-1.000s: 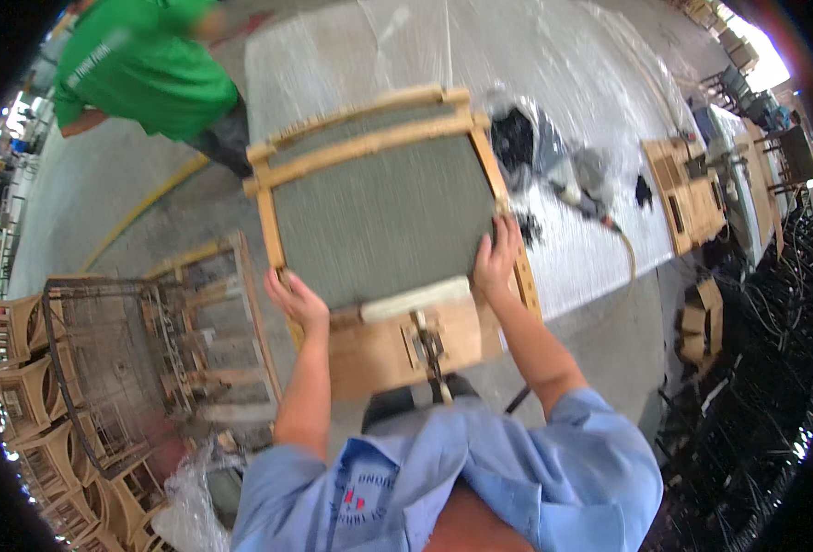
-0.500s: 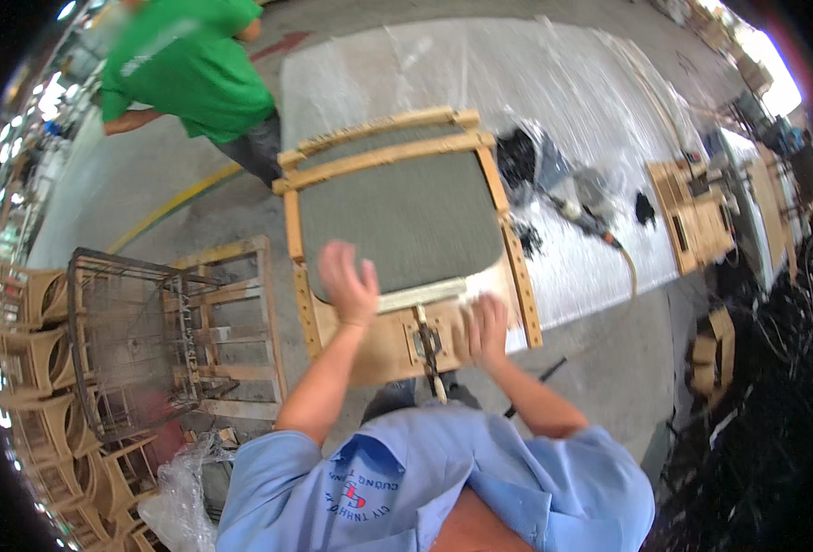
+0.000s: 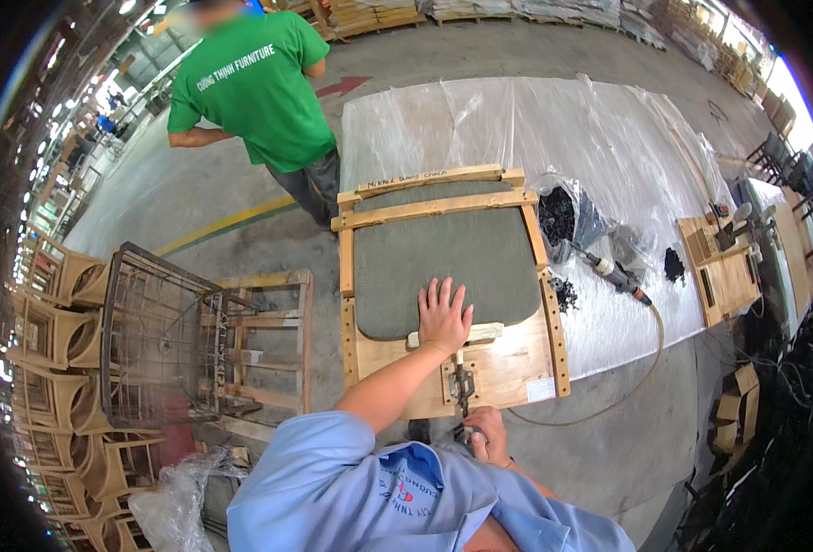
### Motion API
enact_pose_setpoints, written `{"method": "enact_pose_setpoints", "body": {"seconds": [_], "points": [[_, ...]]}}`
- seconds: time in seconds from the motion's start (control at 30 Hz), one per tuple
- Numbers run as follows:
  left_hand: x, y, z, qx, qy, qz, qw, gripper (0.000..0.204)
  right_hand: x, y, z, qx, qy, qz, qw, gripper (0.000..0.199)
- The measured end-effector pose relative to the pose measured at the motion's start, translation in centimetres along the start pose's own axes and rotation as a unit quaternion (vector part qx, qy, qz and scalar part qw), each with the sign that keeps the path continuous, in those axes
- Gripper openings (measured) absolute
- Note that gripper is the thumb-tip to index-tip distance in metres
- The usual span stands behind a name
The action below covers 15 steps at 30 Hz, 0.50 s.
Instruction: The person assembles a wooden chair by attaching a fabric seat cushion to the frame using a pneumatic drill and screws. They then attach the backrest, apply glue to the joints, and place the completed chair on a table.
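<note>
A grey seat cushion [image 3: 443, 248] lies inside a light wooden frame [image 3: 346, 267] on a table covered in plastic sheet [image 3: 590, 129]. My left hand [image 3: 443, 317] rests flat on the cushion's near edge with its fingers spread, just above a pale wooden strip [image 3: 489, 331]. My right hand [image 3: 486, 434] is close to my body, curled around the lower end of a metal toggle clamp [image 3: 461, 385] fixed to the frame's plywood base [image 3: 507, 363].
A person in a green shirt [image 3: 259, 83] stands beyond the frame's far left corner. A wire cage [image 3: 158, 322] and wooden chair frames [image 3: 47, 340] fill the left. A hose-fed power tool [image 3: 616, 274], bags of black parts [image 3: 563, 216] and a wooden box [image 3: 719, 271] lie to the right.
Both hands left the cushion's near corners. My left hand moved to the middle of its near edge and lies flat; my right hand drew back to the clamp.
</note>
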<state>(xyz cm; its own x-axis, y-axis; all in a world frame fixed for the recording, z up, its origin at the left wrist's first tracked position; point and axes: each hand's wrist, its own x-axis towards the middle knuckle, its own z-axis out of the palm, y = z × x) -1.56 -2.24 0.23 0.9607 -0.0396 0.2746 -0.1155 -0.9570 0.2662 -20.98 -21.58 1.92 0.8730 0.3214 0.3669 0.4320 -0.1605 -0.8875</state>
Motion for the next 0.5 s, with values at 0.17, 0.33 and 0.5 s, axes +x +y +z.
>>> {"method": "enact_pose_setpoints", "body": {"seconds": [0.17, 0.33, 0.5], "points": [[0.3, 0.0, 0.1, 0.003, -0.011, 0.006, 1.000, 0.050, 0.5, -0.2, 3.2, -0.067, 0.059, 0.036, 0.995, 0.028], [0.5, -0.2, 1.7, 0.039, -0.003, 0.020, 0.999, 0.050, 3.6, -0.8, 4.7, -0.163, 0.147, 0.087, 0.972, 0.005], [1.1, -0.6, 0.9, 0.081, 0.024, 0.063, 0.994, 0.046, 4.3, -1.0, 3.8, -0.098, 0.127, 0.132, 0.978, 0.013]]}}
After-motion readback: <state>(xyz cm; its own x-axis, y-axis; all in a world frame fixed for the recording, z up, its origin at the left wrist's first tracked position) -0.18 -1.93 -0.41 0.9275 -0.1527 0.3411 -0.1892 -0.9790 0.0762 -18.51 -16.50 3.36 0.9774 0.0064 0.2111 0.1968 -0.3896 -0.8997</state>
